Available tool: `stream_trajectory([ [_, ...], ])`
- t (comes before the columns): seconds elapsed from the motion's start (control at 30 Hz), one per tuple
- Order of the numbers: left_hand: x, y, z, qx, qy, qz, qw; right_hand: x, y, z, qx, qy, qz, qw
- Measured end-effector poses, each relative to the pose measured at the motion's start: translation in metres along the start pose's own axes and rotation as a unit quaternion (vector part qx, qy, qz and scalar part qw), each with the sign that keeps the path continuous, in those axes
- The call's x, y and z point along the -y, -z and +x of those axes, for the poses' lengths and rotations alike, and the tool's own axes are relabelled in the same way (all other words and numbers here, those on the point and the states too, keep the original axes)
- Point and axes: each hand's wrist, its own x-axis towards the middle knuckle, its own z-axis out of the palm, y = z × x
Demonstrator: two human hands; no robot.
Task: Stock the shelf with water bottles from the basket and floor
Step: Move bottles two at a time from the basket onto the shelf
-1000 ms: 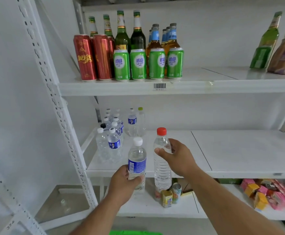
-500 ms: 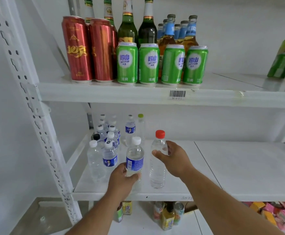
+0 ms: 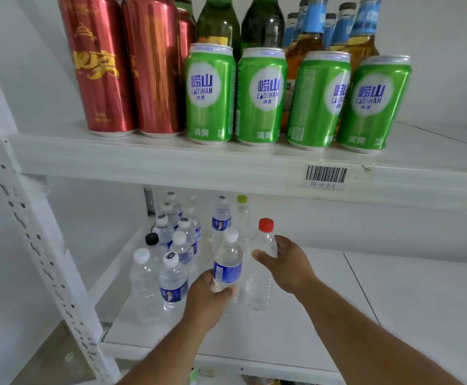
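Left hand (image 3: 206, 297) wrapped around the blue-labelled water bottle (image 3: 227, 266), white cap up, base at the shelf (image 3: 282, 329) near its front edge. Right hand (image 3: 288, 263) clasped on the red-capped bottle (image 3: 261, 262), upright just beside it. Cluster of water bottles (image 3: 171, 245) packed toward the shelf's left rear corner. Green cans (image 3: 263, 97) and red cans (image 3: 102, 65) lined up on the upper shelf (image 3: 171, 159).

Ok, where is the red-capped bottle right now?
In the head view, the red-capped bottle stands on the middle shelf, gripped by the right hand, just right of the blue-labelled bottle in the left hand.
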Motion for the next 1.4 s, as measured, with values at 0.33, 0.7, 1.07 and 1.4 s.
stream_trajectory([
  [0.33,0.009,-0.028,0.080,-0.061,0.008,0.024,0.998,-0.022,-0.024,0.084,0.027,-0.018,-0.002,0.999],
  [0.7,0.020,-0.051,0.145,-0.138,-0.001,0.031,0.990,-0.021,-0.057,0.127,0.035,-0.022,-0.003,0.999],
  [1.07,0.032,-0.055,0.173,-0.157,-0.003,0.025,0.987,-0.015,-0.067,0.138,0.062,0.017,0.007,0.998],
  [1.4,0.036,-0.054,0.175,-0.119,0.005,0.051,0.992,-0.019,-0.069,0.139,0.069,-0.053,-0.007,0.996],
])
